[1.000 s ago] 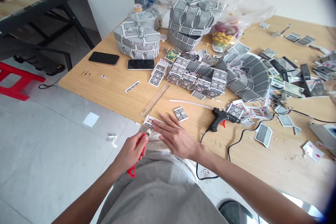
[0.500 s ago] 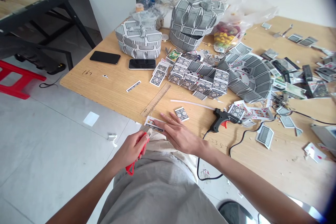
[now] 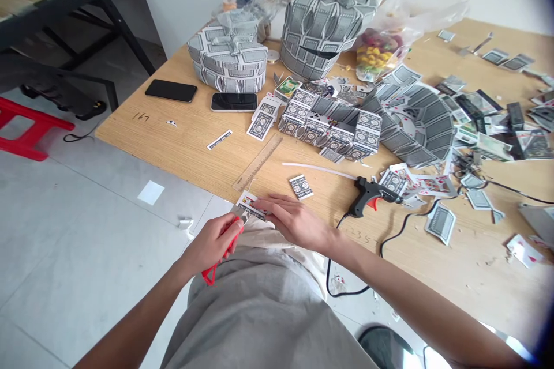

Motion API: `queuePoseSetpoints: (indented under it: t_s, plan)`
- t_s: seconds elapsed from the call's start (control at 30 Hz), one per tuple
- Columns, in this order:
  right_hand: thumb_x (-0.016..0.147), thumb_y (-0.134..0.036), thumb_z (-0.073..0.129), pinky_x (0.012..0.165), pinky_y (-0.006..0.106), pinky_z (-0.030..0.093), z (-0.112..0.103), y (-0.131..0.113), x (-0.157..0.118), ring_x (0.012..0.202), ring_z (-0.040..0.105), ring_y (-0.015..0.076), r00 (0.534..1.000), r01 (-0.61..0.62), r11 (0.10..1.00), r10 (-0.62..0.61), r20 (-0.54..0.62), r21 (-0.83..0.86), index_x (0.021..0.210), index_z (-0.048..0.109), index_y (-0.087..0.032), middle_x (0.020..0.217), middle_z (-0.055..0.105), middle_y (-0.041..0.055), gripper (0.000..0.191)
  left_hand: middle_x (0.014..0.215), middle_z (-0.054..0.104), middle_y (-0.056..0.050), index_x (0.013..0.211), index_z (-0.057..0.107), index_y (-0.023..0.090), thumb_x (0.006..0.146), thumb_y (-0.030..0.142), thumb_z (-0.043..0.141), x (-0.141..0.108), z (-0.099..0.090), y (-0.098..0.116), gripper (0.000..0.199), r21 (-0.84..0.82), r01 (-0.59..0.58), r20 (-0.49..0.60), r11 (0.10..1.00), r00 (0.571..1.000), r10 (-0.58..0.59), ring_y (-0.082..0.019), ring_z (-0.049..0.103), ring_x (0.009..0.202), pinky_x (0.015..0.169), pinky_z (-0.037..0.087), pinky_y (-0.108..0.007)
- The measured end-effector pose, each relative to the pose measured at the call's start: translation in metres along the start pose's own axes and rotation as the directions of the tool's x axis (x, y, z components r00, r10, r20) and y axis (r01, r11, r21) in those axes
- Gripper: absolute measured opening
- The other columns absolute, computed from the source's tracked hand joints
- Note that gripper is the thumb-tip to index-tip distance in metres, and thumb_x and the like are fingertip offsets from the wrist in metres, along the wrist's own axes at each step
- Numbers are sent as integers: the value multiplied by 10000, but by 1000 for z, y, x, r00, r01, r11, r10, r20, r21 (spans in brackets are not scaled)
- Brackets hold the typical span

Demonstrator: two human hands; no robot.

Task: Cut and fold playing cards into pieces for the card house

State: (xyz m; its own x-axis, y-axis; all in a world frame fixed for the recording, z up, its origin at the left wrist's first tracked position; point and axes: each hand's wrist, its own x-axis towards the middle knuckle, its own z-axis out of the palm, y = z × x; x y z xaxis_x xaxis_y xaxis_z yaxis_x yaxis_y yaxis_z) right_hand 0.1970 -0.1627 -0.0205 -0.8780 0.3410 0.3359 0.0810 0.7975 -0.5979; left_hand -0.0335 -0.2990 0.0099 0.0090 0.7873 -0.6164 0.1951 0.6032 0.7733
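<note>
At the near table edge, my left hand (image 3: 215, 242) is closed around red-handled scissors (image 3: 212, 273). Their short metal blades meet the end of a playing card (image 3: 249, 200) that reaches over the edge. My right hand (image 3: 295, 221) grips the other end of this card, its fingers bent together over it and hiding part of it. Just beyond the right fingers lies a small folded patterned card (image 3: 301, 187). A clear ruler (image 3: 258, 162) rests on the wood past the card being held.
A glue gun (image 3: 367, 196) with a trailing black cord lies to the right. Behind stand a card-built box (image 3: 331, 132), a round card bowl (image 3: 422, 127) and two card-covered baskets (image 3: 229, 60). Two phones (image 3: 171, 90) lie left; loose cards (image 3: 441, 222) litter the right side.
The right fingers have drawn in from lying spread on the table and now bend around the card. The scissors and left hand have shifted slightly left. My view has tilted a little.
</note>
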Motion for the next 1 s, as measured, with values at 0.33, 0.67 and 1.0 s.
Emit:
queuePoseSetpoints:
  t_s: [0.33, 0.67, 1.0]
  plan:
    - [1122, -95, 450, 1261, 516, 520, 13, -5, 1, 1418, 680, 279, 1000, 28, 983, -27, 9, -184, 1625, 439, -107, 1463, 719, 228, 503, 623, 603, 32, 838, 536, 238, 1051, 631, 496, 0, -6, 2, 448, 17, -5, -9, 1000, 1000, 5, -144, 548, 530, 491, 448, -243]
    - [1094, -37, 386, 1297, 527, 472, 12, -5, 6, 1491, 610, 296, 998, 23, 983, -11, 64, -184, 1607, 464, -40, 1522, 659, 270, 519, 622, 582, 39, 819, 509, 241, 1076, 623, 481, -2, -1, 1, 462, 44, -42, -66, 998, 997, 45, -145, 554, 547, 532, 477, -252]
    - [1089, -34, 386, 1271, 537, 507, 13, -7, 5, 1472, 628, 285, 999, 19, 981, -12, 35, -193, 1628, 423, -76, 1495, 686, 256, 542, 612, 599, 41, 835, 512, 241, 1075, 599, 478, -3, 6, 2, 432, 19, -9, -54, 1000, 998, 10, -138, 547, 511, 470, 435, -238]
